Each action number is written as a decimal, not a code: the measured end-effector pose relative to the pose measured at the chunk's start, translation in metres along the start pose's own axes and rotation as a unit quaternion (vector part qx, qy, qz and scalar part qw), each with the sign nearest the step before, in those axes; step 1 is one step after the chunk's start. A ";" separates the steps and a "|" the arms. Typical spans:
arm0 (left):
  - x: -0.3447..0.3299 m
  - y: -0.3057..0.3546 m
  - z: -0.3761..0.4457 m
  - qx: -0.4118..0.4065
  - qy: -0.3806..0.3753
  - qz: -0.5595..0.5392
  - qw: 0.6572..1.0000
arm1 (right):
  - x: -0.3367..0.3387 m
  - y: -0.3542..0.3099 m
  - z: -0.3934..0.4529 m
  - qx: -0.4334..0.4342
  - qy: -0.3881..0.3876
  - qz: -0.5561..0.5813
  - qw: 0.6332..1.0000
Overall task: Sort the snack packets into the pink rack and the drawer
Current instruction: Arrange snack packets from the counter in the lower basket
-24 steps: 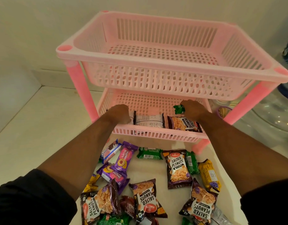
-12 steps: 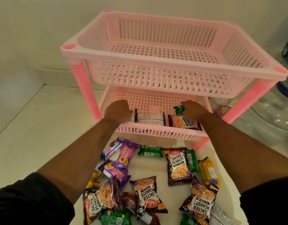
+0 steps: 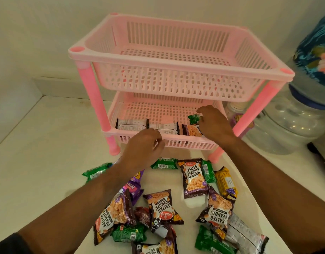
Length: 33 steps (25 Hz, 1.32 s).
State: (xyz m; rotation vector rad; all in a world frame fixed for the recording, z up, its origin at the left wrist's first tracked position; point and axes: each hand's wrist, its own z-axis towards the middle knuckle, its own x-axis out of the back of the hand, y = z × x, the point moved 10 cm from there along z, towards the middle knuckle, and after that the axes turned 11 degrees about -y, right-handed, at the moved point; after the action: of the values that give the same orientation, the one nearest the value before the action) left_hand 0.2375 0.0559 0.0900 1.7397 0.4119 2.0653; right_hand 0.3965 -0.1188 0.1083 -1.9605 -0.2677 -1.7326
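Observation:
The pink rack (image 3: 176,59) has two tiers, and its top tier holds nothing. In the lower tier (image 3: 185,143), three peanut packets (image 3: 131,124) stand in a row along the front wall. My right hand (image 3: 213,123) reaches into the lower tier's right end and pinches a small green packet (image 3: 193,119) above the rightmost peanut packet (image 3: 190,130). My left hand (image 3: 143,145) hovers just outside the front wall, fingers loosely curled, holding nothing. Several loose packets lie on the counter in front, among them salted peanuts (image 3: 193,177), a green one (image 3: 164,163) and a yellow one (image 3: 226,182). No drawer is in view.
A large clear water jar (image 3: 290,125) with a floral cover (image 3: 316,52) stands right of the rack. A small jar (image 3: 237,114) sits behind the rack's right leg. Walls close the back and left. The counter's edge runs diagonally at the lower right.
My left hand has pulled back out of the lower tier to its front edge, uncovering the leftmost peanut packet. My right hand stays at the green packet. The view has drawn back.

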 end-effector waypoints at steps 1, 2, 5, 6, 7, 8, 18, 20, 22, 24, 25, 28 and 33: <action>-0.010 0.005 -0.006 -0.016 -0.018 0.000 1.000 | 0.009 -0.006 -0.018 0.019 0.048 -0.008 0.999; -0.022 0.009 -0.011 -0.031 -0.040 0.003 0.999 | 0.016 -0.011 -0.037 0.034 0.091 -0.010 0.995; -0.059 0.013 -0.020 -0.054 -0.110 0.028 0.992 | 0.024 -0.017 -0.091 0.045 0.176 -0.005 0.983; -0.071 0.010 -0.021 -0.046 -0.125 0.052 0.990 | 0.021 -0.018 -0.106 0.043 0.187 -0.004 0.981; -0.081 0.005 -0.023 -0.027 -0.133 0.086 0.987 | 0.016 -0.019 -0.118 0.046 0.191 -0.003 0.981; -0.090 -0.002 -0.025 -0.003 -0.140 0.125 0.982 | 0.008 -0.020 -0.128 0.053 0.187 -0.005 0.981; -0.088 -0.056 -0.065 0.206 -0.132 0.203 0.948 | -0.135 -0.067 -0.123 0.107 -0.077 -0.080 0.988; -0.089 -0.062 -0.067 0.217 -0.146 0.183 0.948 | -0.148 -0.078 -0.111 0.111 -0.092 -0.074 0.987; -0.091 -0.067 -0.068 0.232 -0.162 0.158 0.946 | -0.156 -0.088 -0.100 0.114 -0.098 -0.079 0.985; -0.092 -0.069 -0.069 0.239 -0.173 0.134 0.946 | -0.166 -0.092 -0.094 0.115 -0.114 -0.088 0.983; -0.093 -0.068 -0.069 0.238 -0.176 0.124 0.947 | -0.169 -0.093 -0.092 0.114 -0.119 -0.097 0.981; -0.090 -0.064 -0.068 0.227 -0.183 0.108 0.950 | -0.171 -0.092 -0.090 0.109 -0.105 -0.126 0.980; -0.072 -0.053 -0.064 0.222 -0.226 0.113 0.942 | -0.158 -0.097 -0.095 0.110 -0.146 -0.104 0.978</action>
State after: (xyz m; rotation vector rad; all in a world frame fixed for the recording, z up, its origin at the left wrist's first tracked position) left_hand 0.1907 0.0699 -0.0090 2.5594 0.5870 1.7136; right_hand 0.2422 -0.0542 -0.0165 -2.0724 -0.7586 -1.4552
